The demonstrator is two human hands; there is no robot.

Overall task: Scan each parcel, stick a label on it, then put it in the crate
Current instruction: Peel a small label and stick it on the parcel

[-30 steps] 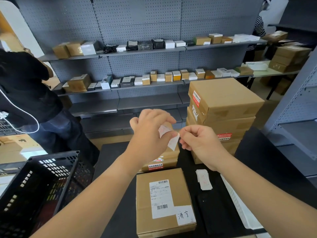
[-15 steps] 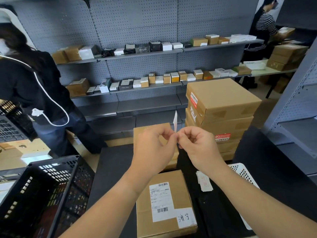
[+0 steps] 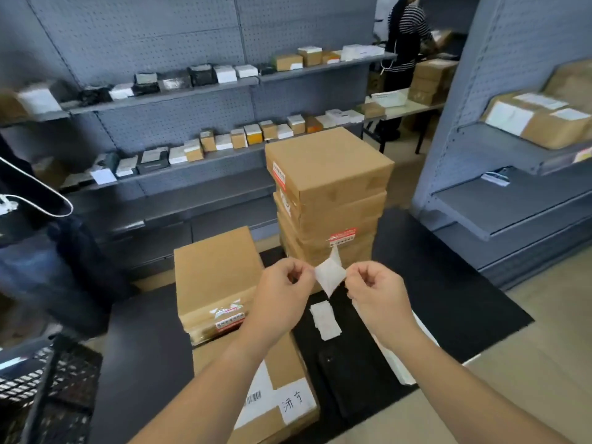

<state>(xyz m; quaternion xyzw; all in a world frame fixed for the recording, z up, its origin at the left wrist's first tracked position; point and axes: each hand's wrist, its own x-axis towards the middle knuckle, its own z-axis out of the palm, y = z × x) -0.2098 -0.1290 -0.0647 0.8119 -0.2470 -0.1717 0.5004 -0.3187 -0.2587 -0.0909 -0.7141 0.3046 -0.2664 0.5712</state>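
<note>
My left hand (image 3: 283, 286) and my right hand (image 3: 376, 290) each pinch one side of a small white label (image 3: 330, 273), held in the air above the black table (image 3: 144, 357). Below my forearms lies a flat brown parcel (image 3: 288, 373) with a white shipping label and a handwritten sticker. A second brown parcel (image 3: 214, 274) sits just behind it. A tall stack of brown parcels (image 3: 326, 200) stands at the back right of the table. More white labels (image 3: 325, 319) lie on the table under my hands. The black crate (image 3: 48, 389) is at the lower left.
A dark flat device (image 3: 346, 379) lies on the table right of the near parcel, beside a white basket's edge (image 3: 400, 363). Grey pegboard shelves with small boxes (image 3: 224, 139) fill the back wall. One person stands at the left edge (image 3: 28, 200), another at the back right (image 3: 403, 43).
My hands have drawn apart, and the label now shows spread between them. The view has swung to the right, so the crate and the person on the left sit closer to the edge.
</note>
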